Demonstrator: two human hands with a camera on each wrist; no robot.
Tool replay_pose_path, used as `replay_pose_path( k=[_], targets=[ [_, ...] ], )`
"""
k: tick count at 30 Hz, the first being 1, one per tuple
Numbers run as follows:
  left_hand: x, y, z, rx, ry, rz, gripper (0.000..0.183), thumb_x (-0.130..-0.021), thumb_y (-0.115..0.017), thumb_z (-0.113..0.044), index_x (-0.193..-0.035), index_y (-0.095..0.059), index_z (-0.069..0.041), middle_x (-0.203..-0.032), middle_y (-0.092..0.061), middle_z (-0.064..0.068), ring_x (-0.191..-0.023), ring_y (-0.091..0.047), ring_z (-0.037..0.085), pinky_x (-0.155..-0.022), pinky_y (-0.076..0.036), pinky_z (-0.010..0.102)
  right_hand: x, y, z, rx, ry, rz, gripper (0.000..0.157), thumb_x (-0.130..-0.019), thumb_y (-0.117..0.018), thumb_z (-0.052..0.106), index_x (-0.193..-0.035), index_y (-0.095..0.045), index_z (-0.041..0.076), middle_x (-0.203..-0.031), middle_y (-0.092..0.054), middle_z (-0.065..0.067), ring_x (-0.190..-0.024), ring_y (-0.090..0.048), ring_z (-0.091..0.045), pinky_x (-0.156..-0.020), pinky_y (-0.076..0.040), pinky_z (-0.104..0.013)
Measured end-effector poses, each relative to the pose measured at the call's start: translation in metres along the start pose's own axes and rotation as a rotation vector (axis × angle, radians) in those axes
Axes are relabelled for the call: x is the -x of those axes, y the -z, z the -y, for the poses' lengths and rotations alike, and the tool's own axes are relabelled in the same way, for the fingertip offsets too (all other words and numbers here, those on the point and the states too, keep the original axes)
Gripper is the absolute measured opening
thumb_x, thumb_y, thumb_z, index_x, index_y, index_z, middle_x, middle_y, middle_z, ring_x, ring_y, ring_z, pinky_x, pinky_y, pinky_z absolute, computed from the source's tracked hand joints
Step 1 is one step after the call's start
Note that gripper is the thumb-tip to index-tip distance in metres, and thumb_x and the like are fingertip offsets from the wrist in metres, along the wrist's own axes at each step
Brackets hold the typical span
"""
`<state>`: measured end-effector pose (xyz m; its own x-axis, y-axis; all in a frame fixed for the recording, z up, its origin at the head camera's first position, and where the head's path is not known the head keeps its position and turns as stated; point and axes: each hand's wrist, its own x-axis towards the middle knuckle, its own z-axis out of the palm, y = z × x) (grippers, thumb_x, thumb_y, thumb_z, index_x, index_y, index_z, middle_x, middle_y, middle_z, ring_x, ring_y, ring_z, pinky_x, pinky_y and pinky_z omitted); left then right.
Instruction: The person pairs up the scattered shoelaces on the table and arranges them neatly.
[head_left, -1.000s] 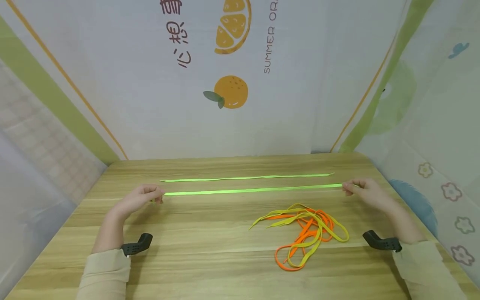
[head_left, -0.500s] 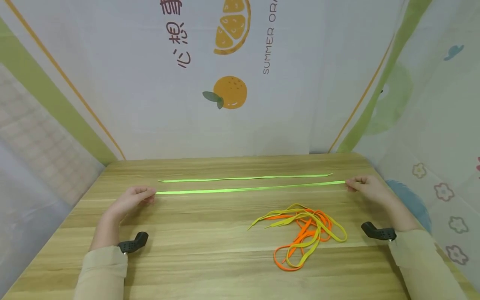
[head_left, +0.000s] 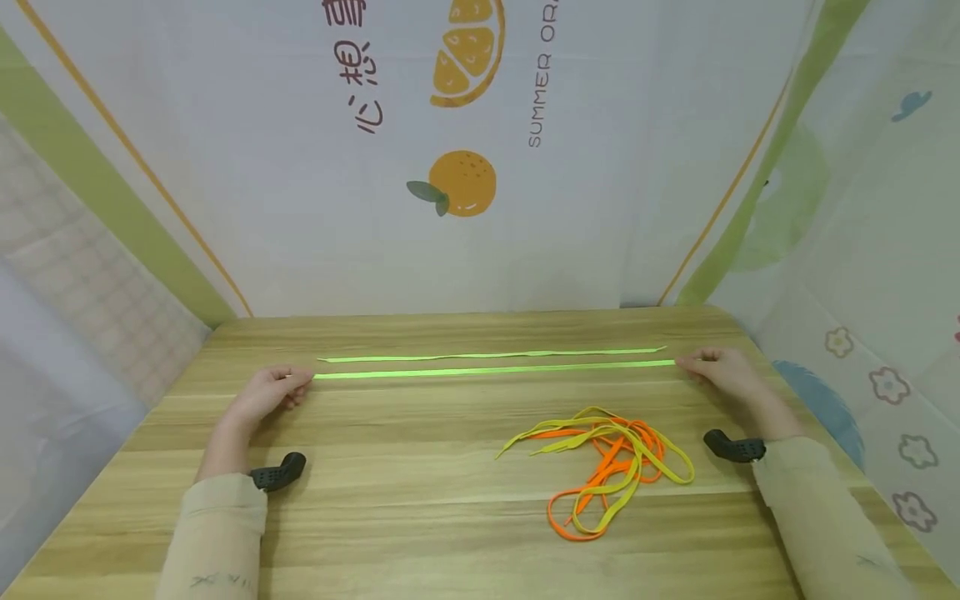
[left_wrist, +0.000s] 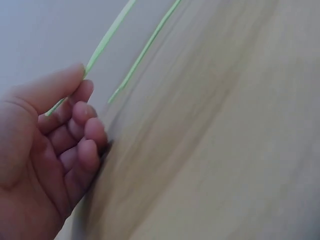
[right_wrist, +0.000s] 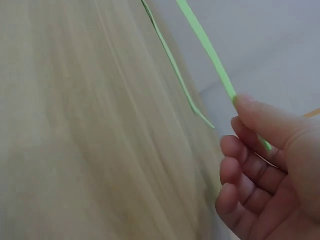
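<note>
A flat neon green shoelace (head_left: 495,370) is stretched nearly straight between both hands. My left hand (head_left: 272,392) pinches its left end between thumb and index finger; in the left wrist view a short tip pokes out behind the thumb (left_wrist: 60,87). At the other end my right hand (head_left: 722,372) pinches the lace the same way, and its tip shows past the fingers in the right wrist view. Just beyond lies a second neon green shoelace (head_left: 480,357), laid out straight on the table, almost parallel to the held one.
A loose tangle of yellow shoelaces (head_left: 637,467) and orange shoelaces (head_left: 600,479) lies on the wooden table (head_left: 405,517), right of the middle and nearer to me. A printed cloth (head_left: 555,233) hangs behind the table's far edge, with more cloth at both sides.
Both hands first drew slightly apart, pulling the lace taut, then moved it away from me, closer to the lace on the table. The tangle has stayed put.
</note>
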<state>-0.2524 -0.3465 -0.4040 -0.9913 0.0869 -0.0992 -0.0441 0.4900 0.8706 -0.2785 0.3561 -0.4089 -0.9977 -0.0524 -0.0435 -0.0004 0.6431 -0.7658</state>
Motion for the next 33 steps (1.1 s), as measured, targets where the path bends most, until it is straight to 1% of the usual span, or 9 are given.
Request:
replay_pose_path(
  k=[3,8,10,13,15,20,23,29,33],
  targets=[
    [-0.004,-0.001,0.003,-0.005,0.027,-0.048,0.037,-0.098,-0.056,-0.031,-0.091,-0.06,0.006,-0.074,-0.057,0.003,-0.067,-0.053,0.012,-0.061,-0.049,0.024,-0.006,-0.003,-0.004,-0.057,-0.013,-0.01,0.046,-0.093,-0.063,0.038,-0.095,-0.062,-0.007,-0.067,-0.055,0.0,-0.06,-0.047,-0.013,-0.055,-0.042,-0.027],
    [-0.012,-0.004,0.004,-0.022,0.067,-0.124,0.038,-0.096,-0.058,-0.033,-0.09,-0.062,0.004,-0.063,-0.055,0.0,-0.055,-0.05,0.009,-0.054,-0.045,0.022,-0.016,-0.006,-0.011,-0.071,-0.012,-0.023,0.046,-0.095,-0.06,0.035,-0.101,-0.062,-0.011,-0.07,-0.058,0.001,-0.061,-0.051,-0.008,-0.057,-0.045,-0.023],
    [-0.015,-0.006,0.004,-0.02,0.082,-0.148,0.038,-0.096,-0.059,-0.035,-0.087,-0.062,0.002,-0.061,-0.055,-0.001,-0.053,-0.049,0.008,-0.052,-0.045,0.021,-0.019,-0.007,-0.013,-0.049,-0.006,-0.029,0.047,-0.096,-0.059,0.035,-0.103,-0.062,-0.011,-0.071,-0.059,0.002,-0.062,-0.052,-0.007,-0.058,-0.046,-0.022],
    [-0.019,-0.008,0.002,-0.018,0.098,-0.182,0.038,-0.096,-0.058,-0.036,-0.082,-0.06,0.0,-0.06,-0.054,-0.001,-0.053,-0.049,0.008,-0.052,-0.045,0.021,-0.022,-0.007,-0.013,-0.066,-0.02,-0.039,0.047,-0.096,-0.058,0.034,-0.107,-0.06,-0.012,-0.07,-0.058,0.001,-0.06,-0.053,-0.006,-0.056,-0.046,-0.021],
    [-0.022,-0.011,0.001,-0.023,0.095,-0.203,0.038,-0.096,-0.058,-0.035,-0.08,-0.059,-0.001,-0.059,-0.054,-0.001,-0.053,-0.05,0.008,-0.052,-0.045,0.021,-0.023,-0.007,-0.014,-0.098,-0.033,-0.046,0.048,-0.096,-0.058,0.032,-0.111,-0.058,-0.014,-0.07,-0.058,0.001,-0.059,-0.053,-0.005,-0.055,-0.047,-0.02],
    [-0.027,-0.015,0.001,-0.032,0.097,-0.251,0.035,-0.096,-0.06,-0.029,-0.082,-0.059,0.003,-0.057,-0.053,-0.001,-0.051,-0.05,0.008,-0.049,-0.045,0.02,-0.024,-0.012,-0.013,-0.104,-0.043,-0.081,0.049,-0.096,-0.06,0.03,-0.115,-0.057,-0.014,-0.068,-0.056,0.002,-0.055,-0.05,-0.003,-0.051,-0.046,-0.019],
    [-0.028,-0.015,0.002,-0.041,0.108,-0.27,0.035,-0.095,-0.061,-0.03,-0.084,-0.061,0.003,-0.056,-0.054,-0.001,-0.05,-0.05,0.007,-0.049,-0.045,0.02,-0.025,-0.014,-0.012,-0.09,-0.052,-0.106,0.049,-0.094,-0.062,0.03,-0.115,-0.058,-0.014,-0.065,-0.054,0.003,-0.054,-0.049,-0.003,-0.05,-0.045,-0.019],
    [-0.03,-0.016,0.005,-0.051,0.131,-0.295,0.035,-0.093,-0.062,-0.029,-0.094,-0.062,0.006,-0.055,-0.055,-0.002,-0.049,-0.05,0.007,-0.048,-0.044,0.02,-0.03,-0.016,-0.01,-0.147,-0.106,-0.145,0.05,-0.09,-0.067,0.032,-0.113,-0.06,-0.012,-0.063,-0.053,0.006,-0.052,-0.048,-0.002,-0.048,-0.044,-0.018],
    [-0.031,-0.019,0.003,-0.068,0.16,-0.331,0.036,-0.092,-0.064,-0.031,-0.096,-0.064,0.005,-0.054,-0.055,-0.002,-0.048,-0.05,0.007,-0.047,-0.042,0.021,-0.031,-0.016,-0.008,-0.164,-0.142,-0.16,0.05,-0.088,-0.07,0.033,-0.11,-0.062,-0.011,-0.059,-0.054,0.006,-0.049,-0.049,-0.003,-0.048,-0.044,-0.019]
  ],
)
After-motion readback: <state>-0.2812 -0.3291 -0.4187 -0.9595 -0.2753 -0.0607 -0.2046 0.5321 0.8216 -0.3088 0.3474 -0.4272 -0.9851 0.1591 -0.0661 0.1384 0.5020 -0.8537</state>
